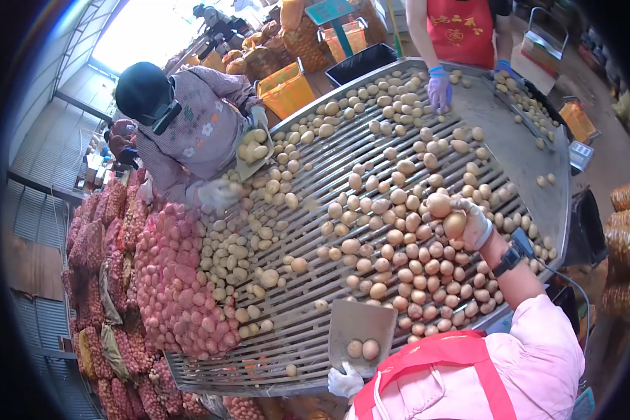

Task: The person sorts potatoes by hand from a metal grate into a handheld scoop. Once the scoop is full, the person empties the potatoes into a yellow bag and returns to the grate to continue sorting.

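Note:
My right hand (474, 225), in a pale work glove, is closed around two potatoes (439, 205) above the slatted metal sorting table (308, 241). Many loose potatoes (427, 280) lie on the slats just below it. In a white glove, my left hand (345, 380) grips the edge of a flat grey scoop (353, 323) at the table's near side. Two potatoes (370, 349) rest in that scoop. A dark watch (511, 257) is on my right wrist.
Across the table at left, a person (196, 133) holds a scoop (248, 168) of potatoes. At the top, a person's purple-gloved hand (439, 89) reaches over potatoes. A pink mesh sack (178, 287) of potatoes leans on the left edge. Yellow crate (285, 89) and stacked sacks (94, 245) stand beyond.

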### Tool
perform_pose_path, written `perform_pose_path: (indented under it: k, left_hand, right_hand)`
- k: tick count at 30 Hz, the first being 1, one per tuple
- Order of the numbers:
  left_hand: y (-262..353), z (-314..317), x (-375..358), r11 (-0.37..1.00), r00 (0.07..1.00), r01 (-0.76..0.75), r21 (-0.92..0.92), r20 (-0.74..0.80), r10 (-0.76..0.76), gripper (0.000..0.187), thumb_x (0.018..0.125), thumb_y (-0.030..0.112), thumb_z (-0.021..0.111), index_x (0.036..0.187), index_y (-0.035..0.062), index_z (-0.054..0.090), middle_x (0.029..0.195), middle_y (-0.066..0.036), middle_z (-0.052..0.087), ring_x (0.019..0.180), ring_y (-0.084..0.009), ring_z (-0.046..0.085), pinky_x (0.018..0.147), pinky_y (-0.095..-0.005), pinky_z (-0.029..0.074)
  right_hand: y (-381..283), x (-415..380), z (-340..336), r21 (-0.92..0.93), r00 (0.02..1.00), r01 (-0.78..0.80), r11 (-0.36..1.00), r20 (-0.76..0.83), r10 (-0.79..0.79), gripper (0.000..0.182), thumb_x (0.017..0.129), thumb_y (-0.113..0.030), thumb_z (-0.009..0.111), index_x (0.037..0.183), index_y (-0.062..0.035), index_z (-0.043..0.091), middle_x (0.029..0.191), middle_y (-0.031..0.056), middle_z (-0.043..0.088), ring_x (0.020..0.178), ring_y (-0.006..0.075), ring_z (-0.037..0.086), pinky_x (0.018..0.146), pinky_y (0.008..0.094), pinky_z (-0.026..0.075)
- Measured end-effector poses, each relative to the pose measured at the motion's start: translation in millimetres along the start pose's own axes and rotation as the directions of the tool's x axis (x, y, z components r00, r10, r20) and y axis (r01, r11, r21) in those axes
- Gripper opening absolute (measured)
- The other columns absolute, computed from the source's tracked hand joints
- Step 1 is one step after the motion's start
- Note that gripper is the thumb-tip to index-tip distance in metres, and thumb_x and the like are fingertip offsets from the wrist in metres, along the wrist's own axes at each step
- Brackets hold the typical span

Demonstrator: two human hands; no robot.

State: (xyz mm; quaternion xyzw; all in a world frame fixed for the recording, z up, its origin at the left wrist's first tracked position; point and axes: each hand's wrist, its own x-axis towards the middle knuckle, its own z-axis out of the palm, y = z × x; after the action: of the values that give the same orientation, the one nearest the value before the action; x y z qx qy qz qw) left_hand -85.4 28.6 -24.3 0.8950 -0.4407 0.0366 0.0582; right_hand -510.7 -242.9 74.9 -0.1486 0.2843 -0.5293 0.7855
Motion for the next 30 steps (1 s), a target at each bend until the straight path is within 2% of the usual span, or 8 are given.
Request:
perform_pose_path:
  k: [6, 8, 12, 14, 18, 20, 24, 30]
  left_hand:
    - [-2.6, -23.5, 7.1, 0.993, 0.965, 0.068, -0.101, 0.260, -0.040, 0.044, 0.082, 0.047, 0.064, 0.086, 0.0030, 0.064, 0.085, -0.020, 0.066, 0.082, -0.0392, 0.063, 0.071, -0.0514, 0.048]
    - [-18.3, -30.2, 14.9, 0.920, 0.974, 0.086, -0.382, 0.228, 0.004, 0.040, 0.086, 0.039, 0.064, 0.100, 0.0016, 0.064, 0.093, -0.021, 0.066, 0.084, -0.0390, 0.063, 0.077, -0.0491, 0.049]
    - [-9.2, -83.2, 28.7, 0.403, 0.939, -0.064, -0.913, 0.082, 0.335, 0.030, 0.095, 0.023, 0.058, 0.116, 0.0028, 0.062, 0.107, -0.012, 0.066, 0.099, -0.0234, 0.063, 0.085, -0.0351, 0.051]
    - [3.3, -122.9, 26.9, -0.140, 0.656, 0.638, -0.757, 0.439, 0.614, 0.045, 0.099, 0.034, 0.051, 0.138, 0.0110, 0.047, 0.123, -0.007, 0.056, 0.110, -0.0190, 0.057, 0.092, -0.0369, 0.050]
    - [5.7, -135.7, 15.3, -0.380, 0.445, 0.893, -0.240, 0.360, 0.820, 0.058, 0.097, 0.052, 0.048, 0.140, 0.0136, 0.042, 0.121, -0.006, 0.057, 0.108, -0.0211, 0.058, 0.096, -0.0403, 0.049]
    - [-12.9, -158.7, 7.1, -0.617, 0.657, 0.753, -0.229, 0.210, 0.724, 0.049, 0.099, 0.049, 0.047, 0.130, 0.0117, 0.050, 0.119, -0.006, 0.059, 0.107, -0.0218, 0.060, 0.094, -0.0383, 0.050]
    - [-73.4, -112.9, -6.9, -0.842, 0.863, 0.503, -0.195, 0.151, 0.481, 0.041, 0.101, 0.040, 0.045, 0.117, 0.0046, 0.058, 0.112, -0.012, 0.064, 0.107, -0.0258, 0.063, 0.093, -0.0402, 0.051]
    - [-262.5, -147.4, -90.4, -0.919, 0.941, 0.083, -0.386, 0.334, -0.055, 0.052, 0.093, 0.043, 0.050, 0.114, -0.0040, 0.057, 0.117, -0.030, 0.060, 0.112, -0.0424, 0.059, 0.096, -0.0551, 0.048]
  right_hand:
    - [55.5, -81.0, 41.7, 0.209, 1.000, -0.005, 0.978, -0.027, 0.011, 0.054, 0.099, -0.042, 0.045, 0.133, -0.0015, 0.049, 0.118, 0.0199, 0.063, 0.093, 0.0275, 0.068, 0.075, 0.0371, 0.061]
    - [80.0, -97.4, 65.2, -0.025, 0.996, 0.085, 0.996, -0.007, -0.085, 0.051, 0.099, -0.040, 0.047, 0.134, -0.0027, 0.049, 0.117, 0.0183, 0.063, 0.096, 0.0268, 0.068, 0.074, 0.0365, 0.061]
    - [148.5, -94.6, 103.7, 0.111, 0.958, -0.145, 0.983, 0.266, 0.111, 0.048, 0.101, -0.038, 0.046, 0.136, -0.0061, 0.048, 0.123, 0.0128, 0.060, 0.106, 0.0240, 0.063, 0.083, 0.0338, 0.058]
    - [183.1, -112.9, 165.6, -0.352, 0.976, 0.116, 0.929, 0.213, -0.041, 0.048, 0.097, -0.035, 0.053, 0.134, -0.0050, 0.050, 0.126, 0.0101, 0.058, 0.113, 0.0213, 0.058, 0.093, 0.0329, 0.049]
    - [251.4, -135.6, 219.3, -0.816, 0.886, 0.410, 0.407, 0.462, 0.034, 0.053, 0.080, -0.020, 0.063, 0.128, 0.0011, 0.054, 0.130, 0.0152, 0.054, 0.117, 0.0276, 0.054, 0.101, 0.0379, 0.042]
    - [278.9, -145.9, 237.2, -0.716, 0.712, 0.694, 0.077, 0.698, 0.078, 0.055, 0.076, -0.016, 0.066, 0.126, 0.0024, 0.055, 0.131, 0.0208, 0.052, 0.121, 0.0339, 0.051, 0.105, 0.0408, 0.038]
    - [314.3, -160.4, 267.0, -0.725, 0.657, 0.464, 0.509, 0.668, 0.351, 0.058, 0.081, -0.019, 0.063, 0.133, 0.0026, 0.048, 0.136, 0.0164, 0.049, 0.123, 0.0276, 0.049, 0.104, 0.0388, 0.038]
    - [325.4, -134.3, 251.3, -0.785, 0.794, 0.033, 0.619, 0.396, 0.461, 0.035, 0.097, -0.015, 0.055, 0.127, 0.0041, 0.053, 0.114, 0.0085, 0.063, 0.098, 0.0119, 0.060, 0.086, 0.0236, 0.046]
